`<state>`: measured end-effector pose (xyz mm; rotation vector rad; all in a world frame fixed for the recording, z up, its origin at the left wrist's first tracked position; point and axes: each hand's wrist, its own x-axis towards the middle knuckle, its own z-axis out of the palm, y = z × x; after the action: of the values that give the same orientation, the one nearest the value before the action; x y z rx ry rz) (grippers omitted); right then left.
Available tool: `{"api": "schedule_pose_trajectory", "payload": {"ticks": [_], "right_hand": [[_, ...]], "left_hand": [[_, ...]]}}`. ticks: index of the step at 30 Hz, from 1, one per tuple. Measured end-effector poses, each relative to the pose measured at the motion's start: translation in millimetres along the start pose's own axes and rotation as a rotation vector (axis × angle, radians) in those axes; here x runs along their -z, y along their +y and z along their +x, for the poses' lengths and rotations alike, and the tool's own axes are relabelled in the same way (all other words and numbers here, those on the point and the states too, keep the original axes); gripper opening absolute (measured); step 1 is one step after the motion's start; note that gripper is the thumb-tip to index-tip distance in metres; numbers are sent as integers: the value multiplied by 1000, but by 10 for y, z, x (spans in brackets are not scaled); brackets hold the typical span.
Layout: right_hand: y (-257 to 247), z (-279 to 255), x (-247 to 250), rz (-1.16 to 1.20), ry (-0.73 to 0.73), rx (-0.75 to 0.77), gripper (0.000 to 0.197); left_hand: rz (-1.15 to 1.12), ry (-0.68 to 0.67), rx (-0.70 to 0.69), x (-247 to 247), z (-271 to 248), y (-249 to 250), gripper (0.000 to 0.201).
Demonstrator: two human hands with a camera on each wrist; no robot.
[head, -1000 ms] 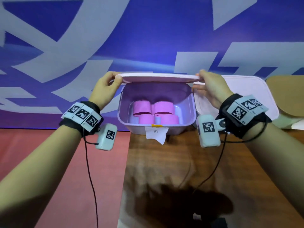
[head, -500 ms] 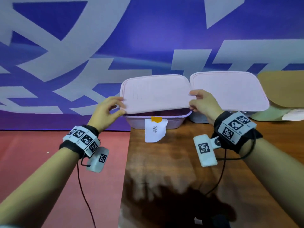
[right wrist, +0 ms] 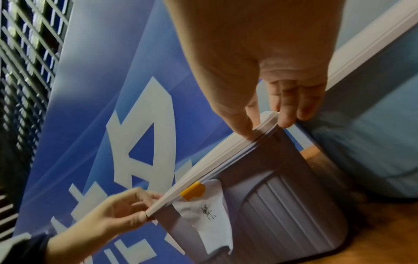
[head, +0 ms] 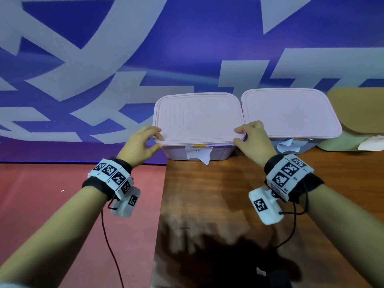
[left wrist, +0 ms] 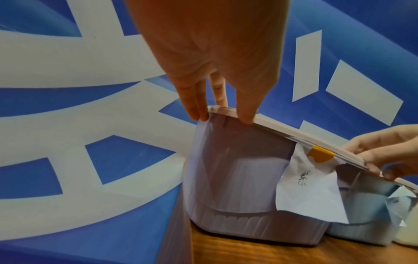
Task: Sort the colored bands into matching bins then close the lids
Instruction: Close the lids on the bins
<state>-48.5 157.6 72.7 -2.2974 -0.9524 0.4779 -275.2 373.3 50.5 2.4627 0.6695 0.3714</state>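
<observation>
The purple bin (head: 197,152) stands at the far left corner of the wooden bench (head: 218,194), right at its edge, with its pale pink lid (head: 198,118) lying flat on top of it. The left hand (head: 138,145) pinches the lid's near left corner, fingers on top and thumb under the rim; the left wrist view shows the fingertips (left wrist: 247,117) pressed on the lid edge (left wrist: 294,137) where it meets the bin wall (left wrist: 237,178). The right hand (head: 254,140) clamps the near right corner the same way, and in the right wrist view its thumb and fingers (right wrist: 286,114) close over the lid rim (right wrist: 214,164) from both sides. The two hands are well apart, one at each near corner of the lid. A white paper label (head: 198,154) with a handwritten mark hangs on the bin's near wall, held by a strip of orange tape (head: 199,145) just below the lid. No bands show in any view; the bin's inside is hidden under the lid. Just to the right, touching or nearly so, a second bin (head: 291,145) sits with its own pink lid (head: 291,113) on and a paper label (head: 287,145) on its front. Farther right is a pale green bin (head: 340,145) under a tan lid (head: 359,109). A blue and white banner (head: 104,59) rises behind the bench, with a red floor (head: 62,204) to the left.
</observation>
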Motion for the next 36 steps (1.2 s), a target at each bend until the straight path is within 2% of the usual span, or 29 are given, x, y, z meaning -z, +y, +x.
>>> {"api": "schedule_pose_trajectory", "payload": {"ticks": [5, 6, 9, 14, 17, 20, 24, 27, 29, 31, 33, 36], "right_hand": [[123, -102, -8, -109, 23, 125, 11], [130, -107, -11, -130, 31, 143, 10], [122, -83, -15, -176, 46, 166, 10], [96, -42, 8, -279, 28, 187, 11], [94, -34, 19, -312, 11, 202, 12], [32, 77, 91, -303, -26, 197, 15], [-201, 379, 189, -264, 101, 208, 28], [-421, 637, 230, -191, 241, 296, 34], [-477, 748, 146, -157, 264, 328, 39], [-379, 759, -65, -313, 180, 304, 51], [-178, 706, -306, -495, 19, 212, 58], [-69, 765, -402, -498, -27, 153, 60]], "left_hand": [[41, -42, 2, 5, -3, 21, 19], [73, -33, 29, 0, 12, 44, 26], [175, -7, 129, -25, 138, 133, 51], [284, -11, 10, -198, 406, 378, 67], [339, -135, 127, -373, 525, 474, 67], [414, -174, 185, -445, 619, 450, 64], [431, -197, 208, -417, 713, 425, 64], [423, -188, 210, -427, 734, 420, 64], [423, -190, 210, -426, 762, 409, 64], [440, -199, 202, -432, 799, 404, 64], [455, -210, 191, -444, 833, 413, 65], [467, -202, 189, -448, 865, 418, 64]]}}
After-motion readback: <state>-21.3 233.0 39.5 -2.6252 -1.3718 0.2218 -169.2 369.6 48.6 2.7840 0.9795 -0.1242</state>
